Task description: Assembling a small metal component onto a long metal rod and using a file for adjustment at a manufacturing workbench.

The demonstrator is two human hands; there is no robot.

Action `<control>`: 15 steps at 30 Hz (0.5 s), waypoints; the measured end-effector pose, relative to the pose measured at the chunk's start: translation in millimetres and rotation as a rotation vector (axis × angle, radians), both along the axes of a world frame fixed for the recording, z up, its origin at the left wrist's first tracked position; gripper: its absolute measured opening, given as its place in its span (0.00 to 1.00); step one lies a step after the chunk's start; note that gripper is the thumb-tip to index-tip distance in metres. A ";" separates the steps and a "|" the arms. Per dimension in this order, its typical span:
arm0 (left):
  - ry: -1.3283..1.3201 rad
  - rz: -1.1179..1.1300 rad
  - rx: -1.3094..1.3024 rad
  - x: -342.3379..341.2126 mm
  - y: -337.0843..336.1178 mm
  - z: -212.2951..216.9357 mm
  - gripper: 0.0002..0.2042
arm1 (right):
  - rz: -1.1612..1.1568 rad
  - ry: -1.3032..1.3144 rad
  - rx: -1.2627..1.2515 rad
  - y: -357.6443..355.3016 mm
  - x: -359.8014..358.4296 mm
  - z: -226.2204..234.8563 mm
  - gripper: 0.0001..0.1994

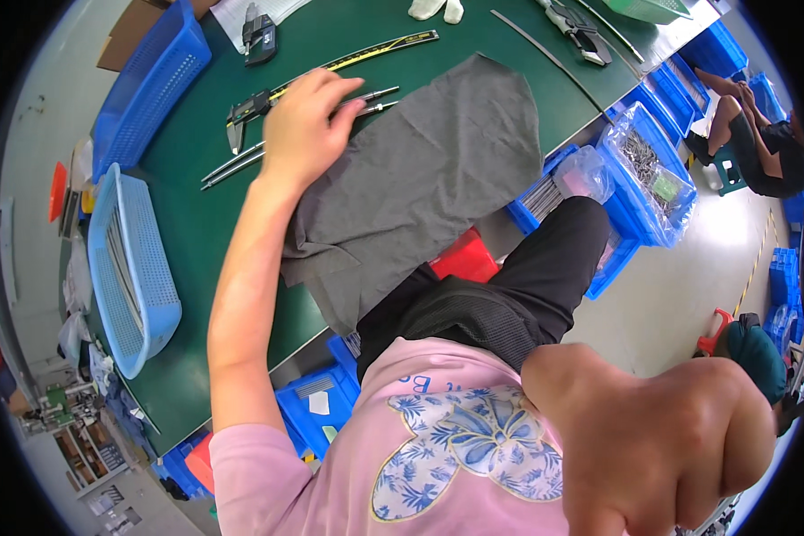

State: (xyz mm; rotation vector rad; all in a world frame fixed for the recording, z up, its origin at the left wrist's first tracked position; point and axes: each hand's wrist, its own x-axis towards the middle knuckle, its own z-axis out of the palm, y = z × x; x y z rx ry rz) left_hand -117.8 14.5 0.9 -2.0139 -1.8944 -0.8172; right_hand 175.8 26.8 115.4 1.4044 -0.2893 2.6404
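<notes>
My left hand [302,125] reaches out over the green table [205,223], its fingers spread and resting on a pair of thin metal rods [377,96] that lie slantwise by the edge of a grey cloth [438,170]. A digital caliper [244,113] lies just left of that hand. A long yellow and black ruler [380,51] lies beyond it. My right hand [665,438] is a closed fist very near the camera at the lower right, off the table, with nothing visible in it.
A light blue mesh basket [129,259] holding long rods stands at the table's left, and a darker blue basket [152,85] stands behind it. Blue bins [648,170] with bagged metal parts sit on the floor to the right. Another person [759,147] sits at the far right.
</notes>
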 end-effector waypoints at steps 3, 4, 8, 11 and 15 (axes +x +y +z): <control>0.051 0.139 0.009 -25.7 -27.7 38.2 0.10 | -0.072 -0.051 0.027 3.5 1.7 3.3 0.21; 0.110 0.204 0.070 -43.3 -42.0 54.7 0.09 | -0.042 -0.027 0.011 5.0 -0.6 2.8 0.21; -0.034 0.750 0.158 -175.6 -163.0 89.0 0.09 | -0.052 0.147 -0.153 -8.5 -27.1 -9.7 0.12; -0.004 1.260 -0.118 -227.8 -262.9 104.8 0.15 | -0.126 0.240 -0.486 -7.3 -33.8 -38.2 0.15; -0.174 1.446 -0.334 -228.1 -288.6 68.9 0.16 | -0.647 -0.488 -0.529 24.9 -6.4 -104.3 0.17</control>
